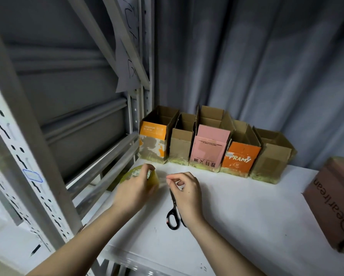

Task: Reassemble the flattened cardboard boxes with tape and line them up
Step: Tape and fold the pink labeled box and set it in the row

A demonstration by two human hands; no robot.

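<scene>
Tape roll: yellowish tape roll [145, 181] is held above the near-left part of the white counter [247, 212], close to the metal rack [47, 156].
Left grip: left hand [135, 188] has its fingers curled round the roll and holds it.
Right grip: right hand [184, 193] pinches narrow, thumb against forefinger; it seems to hold the free end of the clear tape, but the strip is too faint to be sure.
Scissors: black-handled scissors [174, 214] lie on the counter, partly under the right hand.
Boxes in line: five open boxes stand side by side at the far edge, before the grey curtain [266, 66]: orange-and-white box [152, 142], plain brown box [180, 146], pink box [209, 148], orange box [240, 157], second brown box [270, 161].
Box apart: brown printed box [334, 204] stands at the right edge, well apart from the line.
Step, my judgement: drawing out a length of tape for a next box.
Risk: the loose strip may fold and stick on itself or on the fingers if it goes slack.
Risk: reaching for the scissors with the pinching hand could drop the tape end back on the roll.
</scene>
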